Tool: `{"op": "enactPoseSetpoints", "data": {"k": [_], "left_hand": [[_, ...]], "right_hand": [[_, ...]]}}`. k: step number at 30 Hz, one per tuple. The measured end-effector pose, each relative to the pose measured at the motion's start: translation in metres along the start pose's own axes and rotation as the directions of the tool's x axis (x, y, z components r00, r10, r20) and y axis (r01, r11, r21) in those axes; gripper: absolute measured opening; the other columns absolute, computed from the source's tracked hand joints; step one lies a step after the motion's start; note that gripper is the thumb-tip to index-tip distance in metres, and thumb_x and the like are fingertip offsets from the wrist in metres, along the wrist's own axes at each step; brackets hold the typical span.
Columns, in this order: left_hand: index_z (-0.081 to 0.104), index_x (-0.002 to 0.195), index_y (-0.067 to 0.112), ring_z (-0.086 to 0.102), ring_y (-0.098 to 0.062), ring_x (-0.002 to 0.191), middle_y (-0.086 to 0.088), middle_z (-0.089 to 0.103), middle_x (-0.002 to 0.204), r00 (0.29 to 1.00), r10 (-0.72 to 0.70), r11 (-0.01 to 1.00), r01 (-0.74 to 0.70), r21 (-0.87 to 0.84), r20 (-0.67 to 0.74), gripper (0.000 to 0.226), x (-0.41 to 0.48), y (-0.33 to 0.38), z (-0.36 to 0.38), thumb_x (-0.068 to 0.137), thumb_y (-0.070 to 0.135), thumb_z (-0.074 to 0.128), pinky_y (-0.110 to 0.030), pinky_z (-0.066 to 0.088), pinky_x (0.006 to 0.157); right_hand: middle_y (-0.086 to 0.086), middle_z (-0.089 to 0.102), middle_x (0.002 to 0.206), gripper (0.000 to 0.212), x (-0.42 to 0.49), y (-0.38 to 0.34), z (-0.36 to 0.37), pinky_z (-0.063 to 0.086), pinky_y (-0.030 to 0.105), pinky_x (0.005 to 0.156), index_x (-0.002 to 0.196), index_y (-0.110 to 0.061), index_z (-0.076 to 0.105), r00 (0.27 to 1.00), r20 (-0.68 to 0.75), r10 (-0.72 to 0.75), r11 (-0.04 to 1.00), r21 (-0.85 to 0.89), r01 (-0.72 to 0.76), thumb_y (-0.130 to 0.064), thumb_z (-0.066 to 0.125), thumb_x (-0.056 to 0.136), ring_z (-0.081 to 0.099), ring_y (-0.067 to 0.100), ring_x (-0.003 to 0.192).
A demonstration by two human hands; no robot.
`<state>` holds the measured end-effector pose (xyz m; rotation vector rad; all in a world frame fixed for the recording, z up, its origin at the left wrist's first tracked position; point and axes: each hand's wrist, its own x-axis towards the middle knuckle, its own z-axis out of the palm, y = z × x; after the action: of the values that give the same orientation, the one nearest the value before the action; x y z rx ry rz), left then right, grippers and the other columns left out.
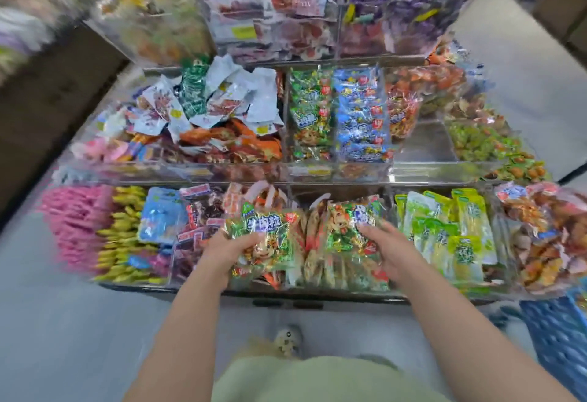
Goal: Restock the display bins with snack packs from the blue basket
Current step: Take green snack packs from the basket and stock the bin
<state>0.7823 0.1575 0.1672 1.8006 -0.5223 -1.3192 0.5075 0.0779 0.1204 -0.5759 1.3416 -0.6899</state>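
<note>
A shop: tiered clear display bins (336, 173) heaped with snack packs (313, 116)

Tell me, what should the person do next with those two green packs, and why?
Probably carry both up to the middle-row bin of matching packs: the left hand and right hand each grip a green pack over a front bin of other snacks.
</note>
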Motion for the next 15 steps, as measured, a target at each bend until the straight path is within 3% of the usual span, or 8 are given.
{"op": "enactPoseSetpoints", "data": {"k": [3,7,11,15], "left_hand": [[0.037,0.140,0.017,0.050,-0.029,0.122,-0.007,0.049,0.139,0.994,0.017,0.999,-0.022,0.048,0.106,0.142,0.022,0.026,-0.023,0.015,0.056,0.092,-0.049,0.045,0.098],[0.051,0.129,0.016,0.056,-0.022,0.113,0.001,0.059,0.128,0.977,0.078,0.995,-0.087,0.038,0.201,0.132,0.046,0.051,-0.033,0.012,0.061,0.091,-0.051,0.037,0.106],[0.049,0.135,0.012,0.055,-0.028,0.123,-0.008,0.061,0.130,0.969,0.112,0.993,-0.114,-0.004,0.220,0.135,0.063,0.063,-0.030,0.016,0.059,0.093,-0.050,0.037,0.109],[0.048,0.135,0.010,0.057,-0.029,0.121,-0.009,0.061,0.130,0.960,0.124,0.991,-0.133,0.018,0.251,0.131,0.073,0.078,-0.027,0.022,0.059,0.094,-0.054,0.038,0.108]], "right_hand": [[0.005,0.048,0.139,0.077,-0.002,-0.035,0.022,0.043,0.040,0.096,0.136,-0.013,0.044,0.983,-0.070,-0.167,0.955,-0.258,0.144,-0.035,0.078,0.072,0.051,0.023,0.114],[-0.005,0.059,0.099,0.061,-0.005,-0.105,0.047,0.045,0.025,0.068,0.124,-0.017,0.056,0.897,-0.044,-0.440,0.772,-0.528,0.353,-0.037,0.079,0.071,0.058,0.015,0.083],[-0.005,0.059,0.120,0.060,0.013,-0.180,0.080,0.042,0.026,0.089,0.131,-0.017,0.053,0.779,0.054,-0.625,0.501,-0.737,0.454,-0.037,0.074,0.078,0.056,0.013,0.103],[0.008,0.059,0.127,0.052,0.053,-0.232,0.119,0.044,0.034,0.092,0.130,-0.014,0.053,0.716,0.230,-0.660,0.115,-0.910,0.398,-0.036,0.067,0.084,0.055,0.026,0.114]]}}
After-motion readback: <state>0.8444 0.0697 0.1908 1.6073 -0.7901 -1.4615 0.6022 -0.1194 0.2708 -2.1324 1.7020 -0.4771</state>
